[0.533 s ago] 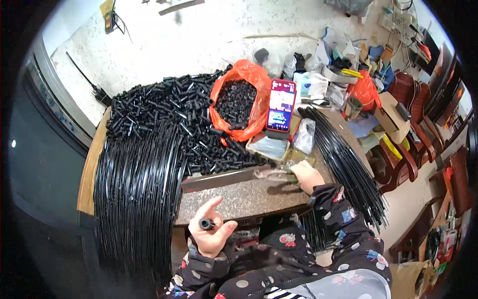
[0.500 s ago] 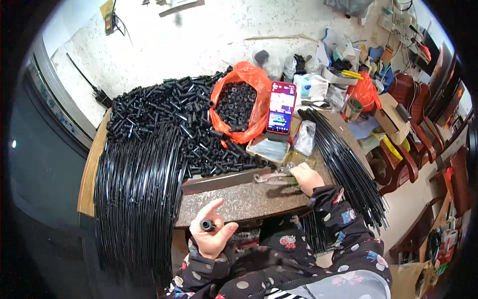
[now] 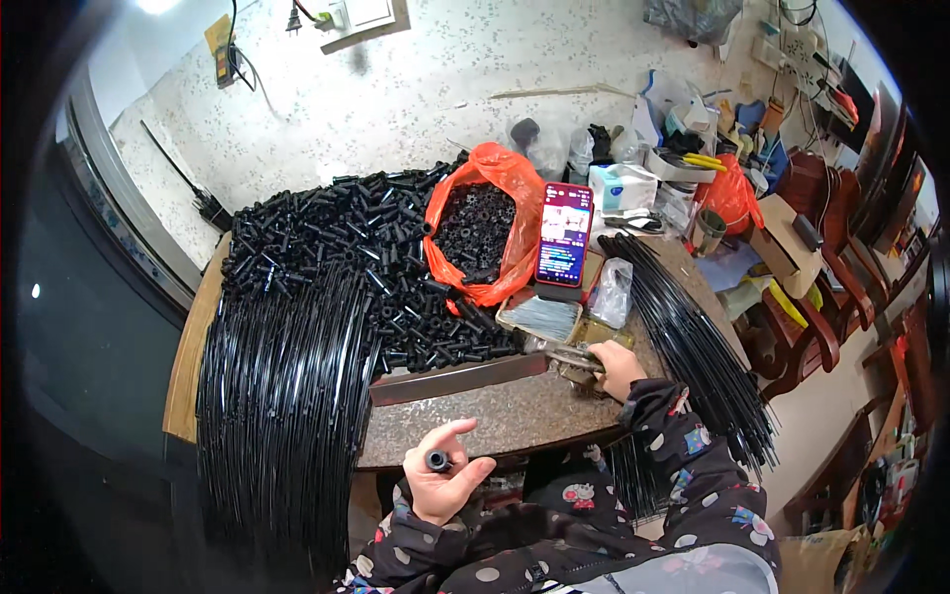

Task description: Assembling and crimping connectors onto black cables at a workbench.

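Note:
My left hand [image 3: 440, 480] is over the table's near edge, palm up. A short black plastic tube [image 3: 437, 460], seen end-on, is held against its palm by the curled fingers, while thumb and index finger stand apart. My right hand [image 3: 617, 367] is closed round the handles of a pair of pliers [image 3: 569, 354]. The pliers' jaws point left, towards the end of a dark metal bar [image 3: 460, 380]. Just beyond them is a small tray of thin pale rods [image 3: 540, 319]. The fingers of my right hand partly hide the handles.
Loose black tubes [image 3: 327, 223] are heaped at the back left, above a bundle of long black rods [image 3: 282, 396]. An orange bag [image 3: 510, 218] holds small black parts. Beside it a phone [image 3: 565, 236] leans upright. More black rods [image 3: 693, 346] lie at the right.
My right hand has lifted the pliers slightly and turned them, jaws still leftward. My left hand keeps the tube in much the same pose. The whole view has shifted a little.

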Tool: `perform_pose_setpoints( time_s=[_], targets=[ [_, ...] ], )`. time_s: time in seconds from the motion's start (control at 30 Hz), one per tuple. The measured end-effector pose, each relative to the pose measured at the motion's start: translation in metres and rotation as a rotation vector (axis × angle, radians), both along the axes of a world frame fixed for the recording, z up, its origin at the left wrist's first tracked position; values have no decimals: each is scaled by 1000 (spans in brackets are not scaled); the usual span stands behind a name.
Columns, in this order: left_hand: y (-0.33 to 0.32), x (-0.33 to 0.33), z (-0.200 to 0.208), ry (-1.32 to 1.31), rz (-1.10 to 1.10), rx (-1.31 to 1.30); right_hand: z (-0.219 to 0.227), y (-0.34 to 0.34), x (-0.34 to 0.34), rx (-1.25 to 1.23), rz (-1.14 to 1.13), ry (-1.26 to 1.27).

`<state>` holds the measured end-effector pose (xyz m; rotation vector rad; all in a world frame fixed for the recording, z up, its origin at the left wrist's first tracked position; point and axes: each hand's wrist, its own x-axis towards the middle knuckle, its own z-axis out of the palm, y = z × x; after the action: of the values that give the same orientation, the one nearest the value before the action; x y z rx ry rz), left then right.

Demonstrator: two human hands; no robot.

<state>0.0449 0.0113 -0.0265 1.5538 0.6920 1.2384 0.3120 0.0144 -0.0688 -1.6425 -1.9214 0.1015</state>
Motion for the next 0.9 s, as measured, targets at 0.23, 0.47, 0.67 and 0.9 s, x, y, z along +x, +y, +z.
perform_pose_setpoints(
  time_s=[0.23, 0.47, 0.67, 0.9],
  targets=[
    [-7, 5, 6, 70, -44, 72, 6, 2, -7, -12, -223, 182],
    [-10, 10, 17, 74, -186, 32, 37, -7, -42, 93, -380, 594],
    [-12, 40, 34, 104, -53, 80, 80, -48, -115, -140, 198, 1669],
    [-26, 41, 39, -9, -16, 75, 84, -64, -135, -63, 259, 1704]
  ],
)
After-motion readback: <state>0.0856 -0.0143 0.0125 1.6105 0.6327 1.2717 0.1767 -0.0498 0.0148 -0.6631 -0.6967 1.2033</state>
